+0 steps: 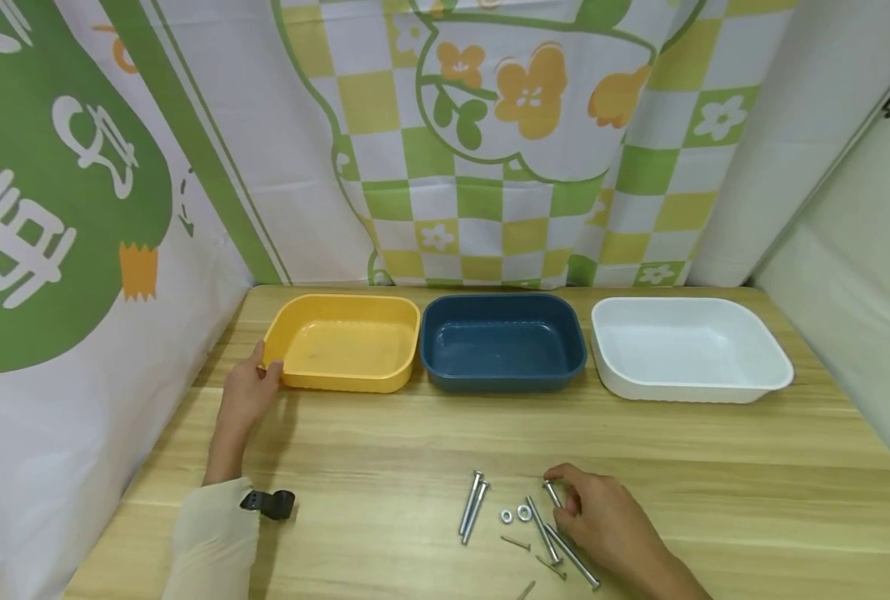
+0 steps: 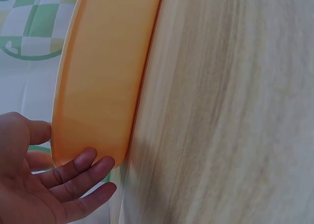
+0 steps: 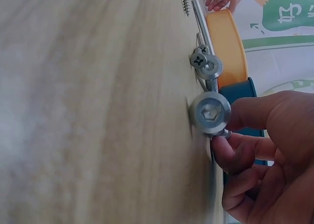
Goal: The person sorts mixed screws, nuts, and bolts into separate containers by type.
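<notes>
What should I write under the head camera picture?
Left hand touching the yellow tray, right hand pinching a bolt.

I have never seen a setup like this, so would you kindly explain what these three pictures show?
There is no machine here, just a person's two bare hands. The wide picture comes from a camera worn on the head, looking forward and down; the other two come from cameras worn on the left and right wrists. On the wooden table, a yellow tray, a blue tray and a white tray stand in a row. Nearer the person lie loose bolts, nuts and thin screws. The left hand holds the end of the yellow tray, while the right hand pinches a single bolt.
</notes>
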`<state>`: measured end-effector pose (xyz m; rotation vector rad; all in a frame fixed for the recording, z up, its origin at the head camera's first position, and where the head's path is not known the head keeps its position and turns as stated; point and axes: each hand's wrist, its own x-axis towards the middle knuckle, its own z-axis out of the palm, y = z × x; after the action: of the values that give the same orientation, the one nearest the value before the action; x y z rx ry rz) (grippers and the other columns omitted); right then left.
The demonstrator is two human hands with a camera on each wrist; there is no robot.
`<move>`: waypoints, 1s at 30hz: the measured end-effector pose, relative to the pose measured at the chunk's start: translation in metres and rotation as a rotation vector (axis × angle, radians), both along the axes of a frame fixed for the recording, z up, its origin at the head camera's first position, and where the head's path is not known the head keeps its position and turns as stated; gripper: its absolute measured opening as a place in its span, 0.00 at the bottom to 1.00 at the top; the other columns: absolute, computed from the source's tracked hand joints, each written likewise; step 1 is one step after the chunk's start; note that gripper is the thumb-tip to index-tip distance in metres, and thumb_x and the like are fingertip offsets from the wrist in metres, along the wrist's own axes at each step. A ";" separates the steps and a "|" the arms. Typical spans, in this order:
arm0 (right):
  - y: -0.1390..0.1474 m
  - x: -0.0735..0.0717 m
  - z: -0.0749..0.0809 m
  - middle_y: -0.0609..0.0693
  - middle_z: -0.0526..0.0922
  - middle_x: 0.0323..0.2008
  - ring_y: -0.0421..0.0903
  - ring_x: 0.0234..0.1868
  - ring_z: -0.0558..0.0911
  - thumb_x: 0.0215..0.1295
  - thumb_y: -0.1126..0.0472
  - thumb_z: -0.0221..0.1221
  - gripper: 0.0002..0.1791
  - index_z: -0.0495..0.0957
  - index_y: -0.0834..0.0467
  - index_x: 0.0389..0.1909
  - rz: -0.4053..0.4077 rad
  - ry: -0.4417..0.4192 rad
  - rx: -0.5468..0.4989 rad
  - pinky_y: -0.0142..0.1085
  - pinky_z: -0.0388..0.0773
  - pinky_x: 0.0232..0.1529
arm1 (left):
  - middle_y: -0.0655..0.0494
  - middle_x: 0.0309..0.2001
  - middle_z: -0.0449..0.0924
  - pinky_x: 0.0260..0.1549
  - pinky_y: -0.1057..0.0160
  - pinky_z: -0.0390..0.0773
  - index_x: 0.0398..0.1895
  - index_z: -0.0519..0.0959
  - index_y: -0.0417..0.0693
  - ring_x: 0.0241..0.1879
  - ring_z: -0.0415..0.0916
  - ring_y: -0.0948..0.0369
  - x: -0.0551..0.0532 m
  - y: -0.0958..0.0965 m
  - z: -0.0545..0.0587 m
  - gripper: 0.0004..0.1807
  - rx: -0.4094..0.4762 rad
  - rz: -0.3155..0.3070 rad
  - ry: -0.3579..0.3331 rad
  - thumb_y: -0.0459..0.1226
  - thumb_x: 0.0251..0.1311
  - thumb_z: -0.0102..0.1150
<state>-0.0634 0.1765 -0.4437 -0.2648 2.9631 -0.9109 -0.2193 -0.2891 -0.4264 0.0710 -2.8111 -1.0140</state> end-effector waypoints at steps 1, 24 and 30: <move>0.000 0.000 0.000 0.33 0.68 0.19 0.32 0.19 0.66 0.48 0.71 0.64 0.22 0.83 0.52 0.46 -0.001 -0.003 -0.002 0.31 0.66 0.24 | 0.43 0.29 0.83 0.22 0.61 0.71 0.72 0.54 0.23 0.23 0.72 0.59 0.000 0.000 0.000 0.33 0.003 -0.001 0.000 0.40 0.76 0.45; -0.010 -0.025 0.025 0.35 0.73 0.19 0.34 0.19 0.69 0.52 0.71 0.62 0.22 0.82 0.55 0.50 0.046 0.005 -0.062 0.32 0.69 0.22 | 0.39 0.32 0.84 0.28 0.59 0.73 0.74 0.48 0.24 0.30 0.79 0.53 0.001 -0.004 -0.001 0.36 0.022 -0.009 -0.067 0.43 0.78 0.42; -0.022 -0.043 0.035 0.36 0.75 0.20 0.34 0.18 0.70 0.53 0.70 0.62 0.21 0.82 0.56 0.50 0.086 0.022 -0.087 0.34 0.71 0.26 | 0.39 0.33 0.83 0.29 0.58 0.74 0.75 0.48 0.25 0.31 0.78 0.52 0.001 -0.003 0.000 0.36 0.011 -0.023 -0.091 0.45 0.78 0.42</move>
<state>-0.1061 0.1548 -0.4083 -0.4038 2.9101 -1.0339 -0.2186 -0.2924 -0.4264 0.0892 -2.8946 -1.0571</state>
